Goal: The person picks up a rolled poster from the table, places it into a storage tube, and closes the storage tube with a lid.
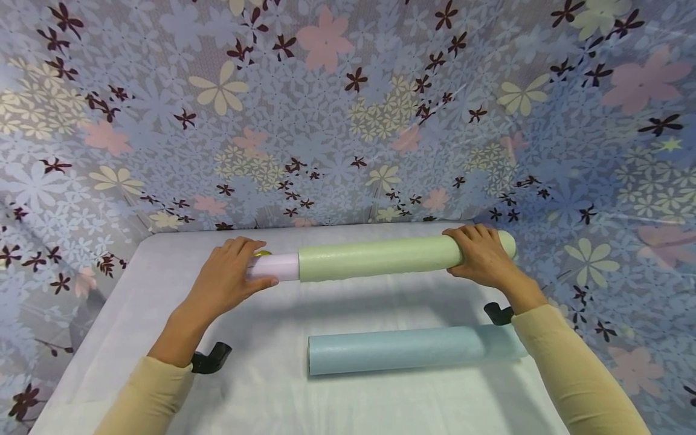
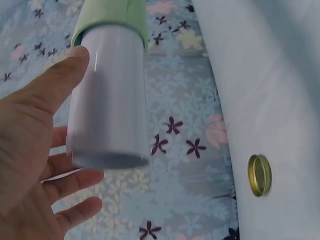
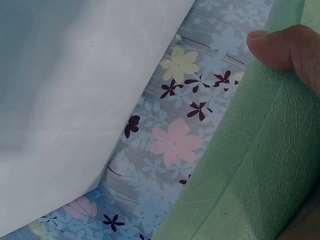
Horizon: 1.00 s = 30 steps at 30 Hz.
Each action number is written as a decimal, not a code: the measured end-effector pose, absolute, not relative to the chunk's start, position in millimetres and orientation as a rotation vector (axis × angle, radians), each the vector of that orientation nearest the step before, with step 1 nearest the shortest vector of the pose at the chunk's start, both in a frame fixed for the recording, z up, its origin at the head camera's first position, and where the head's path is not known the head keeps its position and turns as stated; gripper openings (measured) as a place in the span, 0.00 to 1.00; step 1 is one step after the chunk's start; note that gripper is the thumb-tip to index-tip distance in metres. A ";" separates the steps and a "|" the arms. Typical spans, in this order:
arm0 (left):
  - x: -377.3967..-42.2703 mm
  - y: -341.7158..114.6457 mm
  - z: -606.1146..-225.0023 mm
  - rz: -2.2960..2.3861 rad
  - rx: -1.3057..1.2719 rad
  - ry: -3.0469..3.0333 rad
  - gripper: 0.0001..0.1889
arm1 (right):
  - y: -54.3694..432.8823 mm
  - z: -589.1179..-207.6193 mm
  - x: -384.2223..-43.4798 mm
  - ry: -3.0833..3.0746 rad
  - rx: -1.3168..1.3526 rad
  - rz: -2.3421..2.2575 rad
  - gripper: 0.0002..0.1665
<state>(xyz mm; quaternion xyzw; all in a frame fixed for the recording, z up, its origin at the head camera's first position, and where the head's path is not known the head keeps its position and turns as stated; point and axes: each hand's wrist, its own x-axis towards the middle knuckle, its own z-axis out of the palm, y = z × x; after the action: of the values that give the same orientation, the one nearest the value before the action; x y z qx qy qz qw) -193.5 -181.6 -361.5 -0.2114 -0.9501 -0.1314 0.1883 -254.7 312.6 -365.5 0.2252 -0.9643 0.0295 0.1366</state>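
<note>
A long light-green roll with a creased, textured surface [image 1: 380,260] is held level above the white table. From its left end sticks a smooth pale lilac tube [image 2: 110,95], its near end round. My left hand [image 1: 220,278] holds that tube, thumb along the near side, the other fingers behind it and spread apart. Toward the right end, my right hand [image 1: 484,254] grips the green roll from above, thumb lying across its surface. A gold-coloured ring or lid [image 2: 260,175] stands on the table near the left hand; the tube and hand partly hide it in the head view.
A light-blue roll [image 1: 402,350] lies on the white-covered table [image 1: 261,386], nearer to me than the green one; my right sleeve [image 1: 571,368] overlaps its right end. Flower-patterned cloth [image 1: 326,139] hangs behind the table and along its sides.
</note>
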 end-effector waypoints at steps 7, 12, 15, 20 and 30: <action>-189.0 -200.8 -369.6 -0.595 -0.590 -2.639 0.37 | 315.6 -364.3 -253.5 -2.792 0.655 0.092 0.46; -185.5 -209.8 -378.3 -0.789 -0.570 -2.628 0.34 | 317.8 -364.2 -252.4 -2.790 0.659 0.111 0.46; -184.7 -213.0 -382.9 -0.915 -0.561 -2.620 0.33 | 318.7 -364.2 -251.8 -2.785 0.658 0.118 0.46; -183.9 -216.6 -389.2 -1.092 -0.529 -2.619 0.33 | 319.6 -364.6 -250.9 -2.783 0.660 0.125 0.46; -181.5 -217.6 -397.0 -1.240 -0.521 -2.593 0.31 | 320.6 -365.4 -249.4 -2.786 0.662 0.129 0.46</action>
<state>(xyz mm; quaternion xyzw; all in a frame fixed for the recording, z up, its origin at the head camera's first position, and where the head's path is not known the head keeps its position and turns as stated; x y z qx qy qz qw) -181.5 -217.6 -397.0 -0.1773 -0.8822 -0.4221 0.1102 -249.4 320.6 -365.4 0.2289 -0.9627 0.0445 0.1373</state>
